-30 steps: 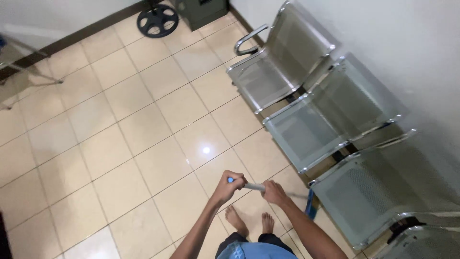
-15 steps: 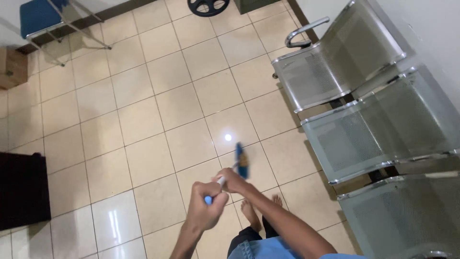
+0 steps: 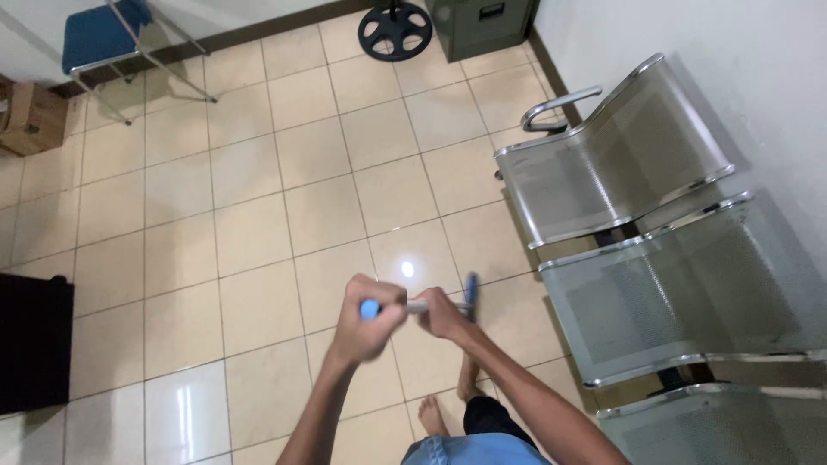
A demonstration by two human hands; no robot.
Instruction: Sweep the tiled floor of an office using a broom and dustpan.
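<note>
1. At the far left edge sits a black cabinet [image 3: 33,340], with a cardboard box [image 3: 33,116] above it in the upper left corner and a blue-seated chair [image 3: 99,34] just beside that.
2. Lower centre, the left hand [image 3: 366,319] is clenched around the blue-capped end of a mop handle [image 3: 417,306].
3. Just right of it, the right hand [image 3: 444,313] grasps the same metal handle further down; the blue mop head [image 3: 471,291] rests on the beige tiled floor [image 3: 250,215] near the bench.
4. Top centre lie a black fan base [image 3: 395,31] and a green metal cabinet [image 3: 482,24].
5. Along the right wall runs a row of perforated steel seats [image 3: 620,172].
</note>
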